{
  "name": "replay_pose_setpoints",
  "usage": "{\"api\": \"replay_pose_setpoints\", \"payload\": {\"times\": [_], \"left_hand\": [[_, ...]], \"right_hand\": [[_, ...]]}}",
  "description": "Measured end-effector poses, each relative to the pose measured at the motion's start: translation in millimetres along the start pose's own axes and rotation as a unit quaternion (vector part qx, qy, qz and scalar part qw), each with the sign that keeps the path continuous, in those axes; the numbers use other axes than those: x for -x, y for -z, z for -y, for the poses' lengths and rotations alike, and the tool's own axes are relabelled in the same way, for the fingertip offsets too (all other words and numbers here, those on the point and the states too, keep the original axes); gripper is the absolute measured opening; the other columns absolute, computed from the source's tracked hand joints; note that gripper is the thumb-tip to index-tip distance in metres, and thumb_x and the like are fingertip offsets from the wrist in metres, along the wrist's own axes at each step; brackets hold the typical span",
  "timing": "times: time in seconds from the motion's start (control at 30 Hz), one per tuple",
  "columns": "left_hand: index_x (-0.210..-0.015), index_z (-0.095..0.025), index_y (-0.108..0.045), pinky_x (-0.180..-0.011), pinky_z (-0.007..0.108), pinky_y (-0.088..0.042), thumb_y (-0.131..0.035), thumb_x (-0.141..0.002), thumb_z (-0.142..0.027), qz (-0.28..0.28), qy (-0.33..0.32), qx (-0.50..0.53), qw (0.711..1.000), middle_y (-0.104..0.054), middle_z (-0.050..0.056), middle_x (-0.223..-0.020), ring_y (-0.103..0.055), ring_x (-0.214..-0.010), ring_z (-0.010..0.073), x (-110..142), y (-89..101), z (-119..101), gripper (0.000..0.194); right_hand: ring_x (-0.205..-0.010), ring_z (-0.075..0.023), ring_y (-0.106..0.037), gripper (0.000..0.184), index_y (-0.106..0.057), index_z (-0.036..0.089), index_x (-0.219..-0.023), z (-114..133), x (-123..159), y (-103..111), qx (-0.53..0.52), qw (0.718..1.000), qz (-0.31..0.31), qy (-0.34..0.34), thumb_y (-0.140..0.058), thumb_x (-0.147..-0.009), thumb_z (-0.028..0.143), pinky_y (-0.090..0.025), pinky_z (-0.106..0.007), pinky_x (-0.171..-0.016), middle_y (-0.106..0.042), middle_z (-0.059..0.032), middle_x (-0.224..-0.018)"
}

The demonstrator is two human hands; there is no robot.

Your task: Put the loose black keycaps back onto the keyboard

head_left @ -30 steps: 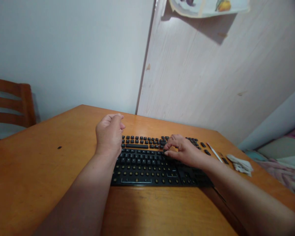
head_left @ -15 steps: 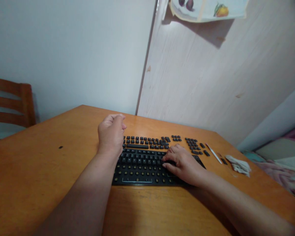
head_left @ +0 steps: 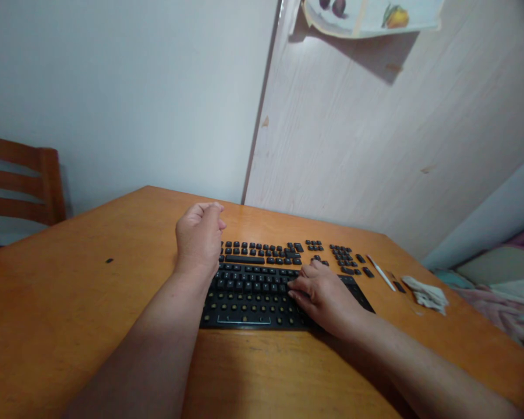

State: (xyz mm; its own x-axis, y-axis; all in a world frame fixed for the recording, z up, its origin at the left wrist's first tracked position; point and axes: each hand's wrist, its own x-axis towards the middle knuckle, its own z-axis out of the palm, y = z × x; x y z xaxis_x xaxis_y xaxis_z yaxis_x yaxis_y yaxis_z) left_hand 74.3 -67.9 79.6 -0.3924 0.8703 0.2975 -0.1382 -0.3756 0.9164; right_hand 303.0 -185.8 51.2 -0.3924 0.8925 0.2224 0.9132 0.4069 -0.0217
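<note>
A black keyboard (head_left: 244, 319) lies on the wooden table, its near rows bare with round switch holes showing. Keycaps sit in its far rows. My right hand (head_left: 325, 294) rests over its right part, fingers curled and pressed together with the tips at the end of a keycap row; anything between them is hidden. Raised over the keyboard's left end, my left hand (head_left: 198, 238) is closed, thumb against the fingers, and its contents cannot be made out. Beyond the keyboard, loose keycaps (head_left: 253, 252) lie in rows, with a long space bar (head_left: 245, 260) among them.
Right of the number-pad keycaps (head_left: 341, 255) lie a white pen-like stick (head_left: 381, 273), a small dark piece (head_left: 400, 287) and a crumpled cloth (head_left: 425, 294). One small black piece (head_left: 109, 261) lies at left on the table (head_left: 70, 314). A chair (head_left: 48, 186) stands beyond.
My right hand has shifted slightly at the keyboard, its fingers drawn closer together and more of the keyboard's right end showing. My left hand stays closed in nearly the same place.
</note>
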Motion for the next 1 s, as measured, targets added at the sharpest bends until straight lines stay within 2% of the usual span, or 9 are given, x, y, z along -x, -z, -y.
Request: {"api": "replay_pose_setpoints", "payload": {"times": [0.13,0.33,0.8,1.0], "left_hand": [[-0.074,-0.018,-0.062,-0.054,0.023,-0.038,-0.061,-0.077,-0.037,-0.001,-0.004,-0.007,1.0,-0.055,-0.002,-0.059,-0.046,-0.054,0.0104,0,0.4,0,0.02],[-0.074,-0.018,-0.062,-0.056,0.023,-0.039,-0.061,-0.078,-0.039,0.006,-0.009,-0.009,1.0,-0.055,-0.002,-0.059,-0.047,-0.055,0.0105,1,0.4,0,0.021],[-0.073,-0.018,-0.063,-0.056,0.023,-0.038,-0.062,-0.079,-0.036,0.011,-0.007,-0.008,1.0,-0.056,-0.002,-0.059,-0.047,-0.055,0.0106,2,-0.9,1,0.019],[-0.073,-0.018,-0.063,-0.056,0.023,-0.039,-0.062,-0.078,-0.037,0.013,-0.007,-0.011,1.0,-0.057,-0.002,-0.06,-0.048,-0.056,0.0107,2,-1.0,2,0.019]], "right_hand": [[-0.079,-0.0221,-0.053,0.028,-0.075,0.02,-0.098,11,8,-7,0.08,0.997,-0.003,-0.018,-0.047,-0.098,0.023,-0.039,-0.035,-0.073,-0.066,-0.0066,-0.081],[-0.076,-0.0228,-0.059,0.039,-0.069,0.013,-0.123,22,18,-10,0.131,0.991,0.012,-0.03,-0.051,-0.09,0.017,-0.041,-0.035,-0.069,-0.071,-0.0072,-0.081],[-0.074,-0.024,-0.062,0.041,-0.069,0.012,-0.126,27,17,-10,0.164,0.986,0.027,-0.032,-0.05,-0.09,0.015,-0.043,-0.035,-0.065,-0.073,-0.0086,-0.079],[-0.073,-0.0234,-0.063,0.038,-0.072,0.013,-0.121,30,16,-10,0.161,0.985,0.04,-0.039,-0.048,-0.091,0.015,-0.043,-0.035,-0.065,-0.074,-0.0082,-0.078]]}}
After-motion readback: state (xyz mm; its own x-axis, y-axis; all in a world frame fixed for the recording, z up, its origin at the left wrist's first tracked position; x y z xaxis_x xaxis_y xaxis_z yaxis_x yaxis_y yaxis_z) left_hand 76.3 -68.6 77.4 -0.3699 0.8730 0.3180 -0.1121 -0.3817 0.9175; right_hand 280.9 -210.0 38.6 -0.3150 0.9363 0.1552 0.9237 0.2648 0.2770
